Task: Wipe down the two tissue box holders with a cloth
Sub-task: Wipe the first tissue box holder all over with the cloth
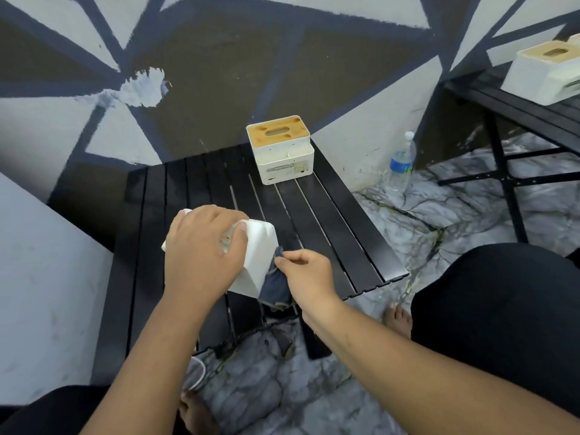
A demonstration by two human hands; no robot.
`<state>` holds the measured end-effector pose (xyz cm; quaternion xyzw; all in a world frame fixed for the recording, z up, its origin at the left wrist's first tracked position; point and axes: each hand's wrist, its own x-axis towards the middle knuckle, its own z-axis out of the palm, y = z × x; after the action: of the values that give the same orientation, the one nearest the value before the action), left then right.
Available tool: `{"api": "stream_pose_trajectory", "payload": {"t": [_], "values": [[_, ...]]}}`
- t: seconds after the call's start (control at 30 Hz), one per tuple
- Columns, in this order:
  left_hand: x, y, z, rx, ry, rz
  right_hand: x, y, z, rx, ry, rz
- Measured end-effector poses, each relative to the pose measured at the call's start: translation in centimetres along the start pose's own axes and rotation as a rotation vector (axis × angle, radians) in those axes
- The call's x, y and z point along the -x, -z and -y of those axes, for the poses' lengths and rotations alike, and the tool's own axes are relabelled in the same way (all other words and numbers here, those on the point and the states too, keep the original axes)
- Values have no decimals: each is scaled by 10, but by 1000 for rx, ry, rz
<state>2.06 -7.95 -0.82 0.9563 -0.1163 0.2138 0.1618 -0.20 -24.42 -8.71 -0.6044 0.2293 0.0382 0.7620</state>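
Tissue box holder [260, 255], near one: white, tipped off its base at the near-left part of the black slatted table [329, 221]. Left hand [201, 249] clamps it from above, fingers curled over the far side, thumb across the upper face. Right hand [306, 271] pinches a dark blue-grey cloth [276, 284] between thumb and fingertips and holds it against the holder's right-hand wall. The rest of the cloth hangs bunched below the hand.

Handling, judged: hollow moulded plastic shell, light, rigid, with smooth walls and rounded corners. Likely to skate on the slats under sideways rubbing, hence the bracing hand. Best hold is across opposite walls or over a top edge; the flat faces give little purchase if damp. Not fragile, though a loose lid could drop out when tilted. Whether this one has its lid on cannot be told, since the hand covers that face.

Second holder [282, 152]: upright at the far edge of the same table, well apart from the first. White body, stained; tan wood-look lid with an oval slot; open tray compartments along the front. Neither hand is on it.

Cloth: soft, limp, creased; should conform to corners.

Also noted: clear water bottle [401, 161] standing on the marbled floor [470, 215] to the right
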Motion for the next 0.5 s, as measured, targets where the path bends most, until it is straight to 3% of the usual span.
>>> {"api": "stream_pose_trajectory", "payload": {"t": [0.2, 0.37, 0.5], "values": [[0, -1, 1, -5, -6, 3, -1, -4, 19, -110, 122, 2], [0, 0, -2, 4, 4, -4, 0, -5, 0, -17, -5, -19], [1, -1, 0, 19, 0, -4, 2, -4, 28, -91, 113, 16]]}}
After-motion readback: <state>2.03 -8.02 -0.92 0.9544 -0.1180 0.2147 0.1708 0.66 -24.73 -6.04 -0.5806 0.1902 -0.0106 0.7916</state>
